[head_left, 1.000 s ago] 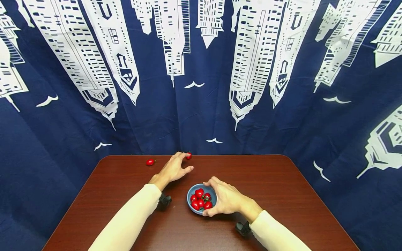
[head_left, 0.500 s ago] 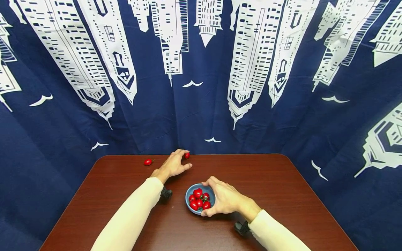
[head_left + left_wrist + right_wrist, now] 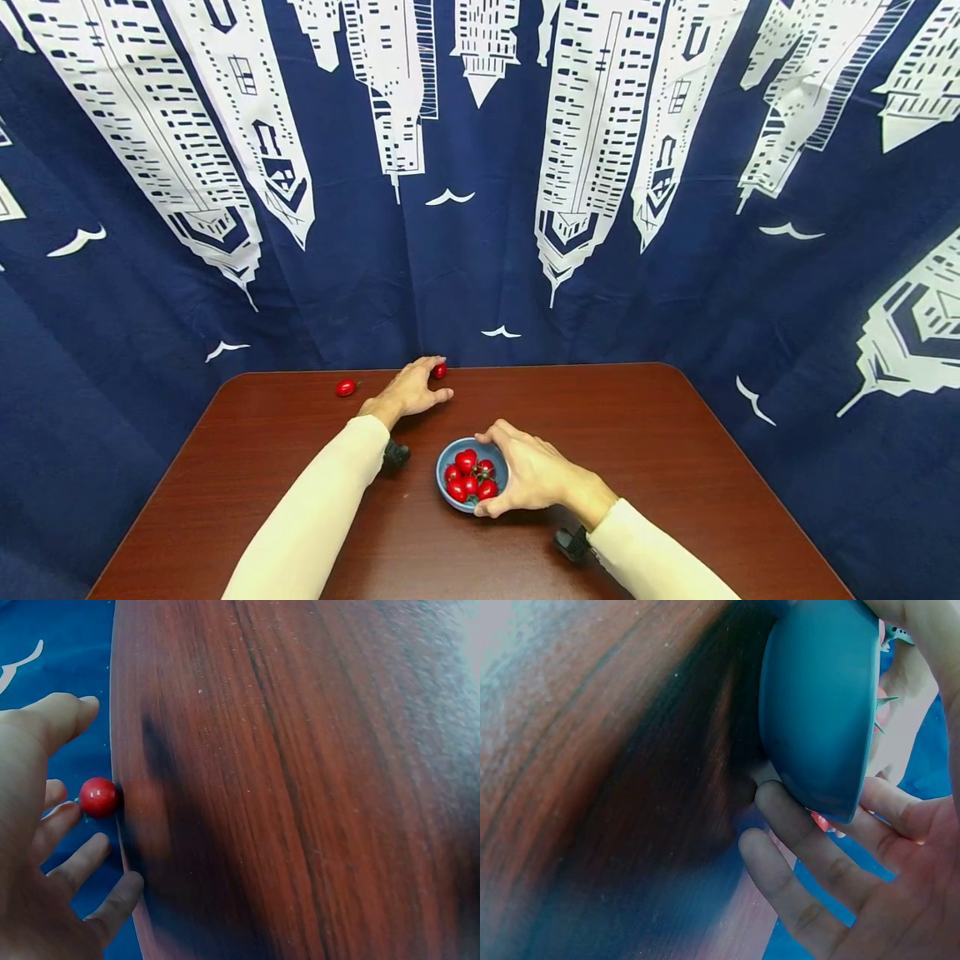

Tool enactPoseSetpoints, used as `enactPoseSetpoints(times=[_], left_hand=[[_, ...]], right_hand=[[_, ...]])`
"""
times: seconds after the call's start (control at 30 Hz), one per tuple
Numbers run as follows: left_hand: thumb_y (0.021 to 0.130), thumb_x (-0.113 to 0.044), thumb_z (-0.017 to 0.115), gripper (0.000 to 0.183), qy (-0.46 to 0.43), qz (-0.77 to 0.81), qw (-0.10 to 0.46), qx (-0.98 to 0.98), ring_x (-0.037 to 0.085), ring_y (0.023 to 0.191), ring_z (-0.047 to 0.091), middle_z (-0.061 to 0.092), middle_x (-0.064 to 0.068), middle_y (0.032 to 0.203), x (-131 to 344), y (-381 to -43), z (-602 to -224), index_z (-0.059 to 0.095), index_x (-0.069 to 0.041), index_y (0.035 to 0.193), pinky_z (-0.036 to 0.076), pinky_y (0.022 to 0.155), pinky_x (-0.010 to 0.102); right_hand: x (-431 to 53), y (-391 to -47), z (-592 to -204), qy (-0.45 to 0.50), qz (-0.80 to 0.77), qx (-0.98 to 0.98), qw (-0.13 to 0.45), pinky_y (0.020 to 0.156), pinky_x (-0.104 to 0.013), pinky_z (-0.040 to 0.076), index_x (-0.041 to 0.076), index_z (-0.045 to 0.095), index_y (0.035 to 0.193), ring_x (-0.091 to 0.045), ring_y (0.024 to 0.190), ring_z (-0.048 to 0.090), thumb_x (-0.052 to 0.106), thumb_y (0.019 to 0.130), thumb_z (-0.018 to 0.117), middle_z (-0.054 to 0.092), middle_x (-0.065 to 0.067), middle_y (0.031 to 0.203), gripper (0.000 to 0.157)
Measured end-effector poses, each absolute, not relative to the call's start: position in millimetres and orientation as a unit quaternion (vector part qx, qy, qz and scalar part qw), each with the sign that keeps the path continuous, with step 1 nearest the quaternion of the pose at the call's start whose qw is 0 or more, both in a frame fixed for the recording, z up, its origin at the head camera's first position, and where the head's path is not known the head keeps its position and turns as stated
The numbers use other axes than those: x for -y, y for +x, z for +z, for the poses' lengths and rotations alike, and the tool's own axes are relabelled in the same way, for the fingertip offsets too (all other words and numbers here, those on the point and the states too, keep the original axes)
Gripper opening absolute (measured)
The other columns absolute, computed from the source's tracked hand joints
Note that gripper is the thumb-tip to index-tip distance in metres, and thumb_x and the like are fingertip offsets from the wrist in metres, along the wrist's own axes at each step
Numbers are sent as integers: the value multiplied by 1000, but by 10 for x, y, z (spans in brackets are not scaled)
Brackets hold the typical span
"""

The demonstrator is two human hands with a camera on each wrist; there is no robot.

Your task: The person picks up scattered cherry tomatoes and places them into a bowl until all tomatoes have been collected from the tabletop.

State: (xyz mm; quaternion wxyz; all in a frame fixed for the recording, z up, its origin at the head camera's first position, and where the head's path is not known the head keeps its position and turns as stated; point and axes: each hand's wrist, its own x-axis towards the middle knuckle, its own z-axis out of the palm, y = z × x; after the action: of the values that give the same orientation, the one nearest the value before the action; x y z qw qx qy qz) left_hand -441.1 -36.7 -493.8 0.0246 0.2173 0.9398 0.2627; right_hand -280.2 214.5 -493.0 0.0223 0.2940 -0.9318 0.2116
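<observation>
At the table's far edge, my left hand (image 3: 409,390) reaches beside a red cherry tomato (image 3: 441,371), thumb held well apart from the fingers. In the left wrist view this cherry tomato (image 3: 99,798) stands out between thumb and fingers, close to the fingertips; whether they touch it I cannot tell. With thumb and fingers on opposite sides of the rim, my right hand (image 3: 531,473) holds a small blue bowl (image 3: 444,457). Several red cherry tomatoes (image 3: 467,461) with green stems lie in it. The bowl's outer side (image 3: 817,712) fills the upper middle of the right wrist view.
Another cherry tomato (image 3: 346,388) lies near the back left of the brown wooden table (image 3: 637,467). Behind the far edge hangs a dark blue curtain (image 3: 465,275) with white buildings printed on it. Both wrists carry black straps with cameras (image 3: 573,544).
The view has shifted slightly, so everything sits a little further left. My left hand stays by the far tomato. My right hand keeps its hold on the bowl.
</observation>
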Motion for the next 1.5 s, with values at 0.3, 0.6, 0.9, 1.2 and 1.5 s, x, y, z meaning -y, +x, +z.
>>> enactPoseSetpoints(times=[0.3,0.6,0.9,1.2,1.5], left_hand=[[99,-43,75,73,220,257,22,-941,37,155,43,48,12,165,386,-4426,-4915,49,-16,160,33,129,55],[93,-35,83,60,226,263,-1,-938,32,143,56,63,9,147,427,-4378,-4918,63,-19,148,43,123,51],[88,-22,89,42,243,297,-1,-924,27,115,67,72,6,122,509,-4345,-5013,74,-16,127,54,106,44],[87,-16,90,33,258,316,0,-913,22,103,71,76,6,112,594,-4290,-5036,77,-15,118,58,99,41],[87,-8,88,30,276,335,2,-901,19,95,73,77,7,105,576,-4254,-5073,78,-13,115,60,95,40]], right_hand=[[-2131,-2829,-4898,294,205,933,20,88,-32,60,21,60,134,-6,112,69,75,66,89,63,12,137,91],[-2125,-2821,-4878,291,204,934,19,85,-32,60,22,60,134,-5,111,69,73,64,90,63,13,138,92],[-2111,-2788,-4887,292,199,935,21,85,-33,60,22,60,135,-5,109,70,73,65,90,63,12,136,92],[-2110,-2786,-4889,293,203,934,13,85,-32,60,20,60,136,-6,108,69,74,66,89,63,11,134,93],[-2123,-2795,-4898,291,203,935,18,86,-32,60,21,60,134,-7,109,70,72,65,90,63,11,136,91]])
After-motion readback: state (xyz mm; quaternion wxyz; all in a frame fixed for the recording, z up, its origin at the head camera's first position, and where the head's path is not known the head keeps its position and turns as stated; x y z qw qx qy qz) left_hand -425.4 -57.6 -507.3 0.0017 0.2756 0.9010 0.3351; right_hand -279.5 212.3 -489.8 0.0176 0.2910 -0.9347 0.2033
